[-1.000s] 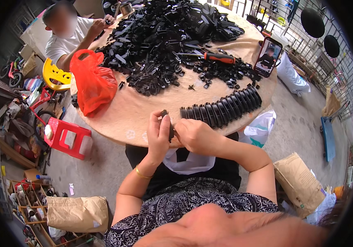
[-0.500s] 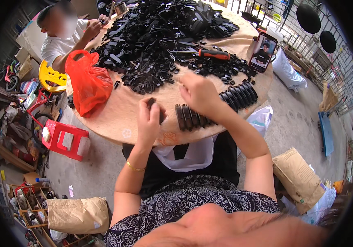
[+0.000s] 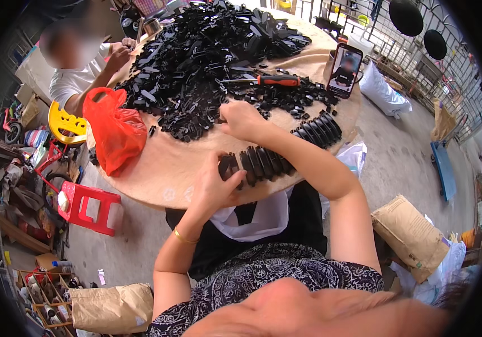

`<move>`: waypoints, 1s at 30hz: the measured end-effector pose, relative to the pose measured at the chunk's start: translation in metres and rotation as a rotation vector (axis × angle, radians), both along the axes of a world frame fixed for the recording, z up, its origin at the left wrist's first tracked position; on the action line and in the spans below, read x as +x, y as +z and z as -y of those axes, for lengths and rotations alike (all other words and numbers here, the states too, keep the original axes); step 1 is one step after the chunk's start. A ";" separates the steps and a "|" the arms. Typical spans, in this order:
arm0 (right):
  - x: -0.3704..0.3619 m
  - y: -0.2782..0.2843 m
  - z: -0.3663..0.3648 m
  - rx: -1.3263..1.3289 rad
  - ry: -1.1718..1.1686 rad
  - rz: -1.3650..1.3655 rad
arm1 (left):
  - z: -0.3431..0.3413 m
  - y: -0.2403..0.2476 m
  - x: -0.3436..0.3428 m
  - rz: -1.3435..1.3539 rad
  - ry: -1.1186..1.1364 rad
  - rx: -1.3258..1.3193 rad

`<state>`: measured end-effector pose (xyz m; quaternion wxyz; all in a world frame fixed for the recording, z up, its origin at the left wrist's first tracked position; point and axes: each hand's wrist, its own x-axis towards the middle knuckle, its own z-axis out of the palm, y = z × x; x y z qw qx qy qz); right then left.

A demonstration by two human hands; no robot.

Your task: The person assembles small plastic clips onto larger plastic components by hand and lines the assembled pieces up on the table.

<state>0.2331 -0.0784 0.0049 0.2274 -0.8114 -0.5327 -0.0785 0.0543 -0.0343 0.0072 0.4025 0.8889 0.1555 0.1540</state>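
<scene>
Left hand (image 3: 214, 182) is pinching 1 part (image 3: 228, 165) beside the row (image 3: 266, 162); right hand (image 3: 243, 120) is curling near the pile (image 3: 196, 73), fingertip grip unclear.

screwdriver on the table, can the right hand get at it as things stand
Probably yes: the right hand is close to the screwdriver, only loose black pieces seem to lie between them, and nothing appears to cover it.
</scene>
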 end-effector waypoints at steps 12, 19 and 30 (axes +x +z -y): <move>-0.077 0.022 0.069 0.554 0.302 -1.030 | -0.020 -0.011 -0.008 0.278 -0.080 -1.370; -0.092 0.019 0.081 0.437 0.206 -0.318 | -0.011 -0.017 -0.014 0.300 -0.058 -1.154; -0.107 0.007 0.087 0.426 0.277 -0.181 | 0.008 -0.018 -0.018 0.387 0.105 -0.610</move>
